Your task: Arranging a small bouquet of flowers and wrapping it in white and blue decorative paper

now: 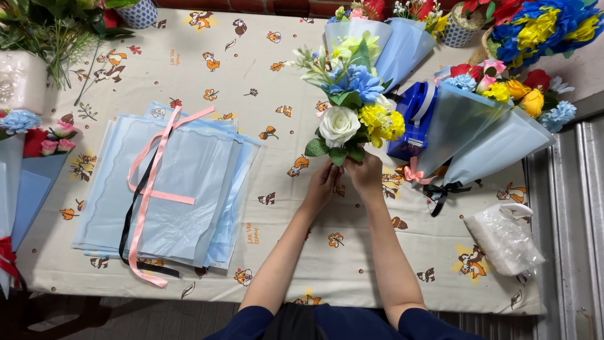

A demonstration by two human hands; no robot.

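Bouquet (352, 107) in two hands (322, 182) (367, 173), beside two wrapped bouquets (484, 119).

You stand at a worktop (390, 264) covered by a cream cloth printed with orange-brown cartoon chipmunks and leaves, its front edge hanging over. Along the top edge runs a strip of red-brown brick wall (251, 5). On your right, a grey ribbed metal surface (572, 208) runs alongside. Below the cloth, dark grey floor (157, 318). Light is even, soft shadows.

Matt printed cloth covers the table (377, 264); glossy satin ribbons (146, 189) cross translucent wrapping sheets (189, 170).
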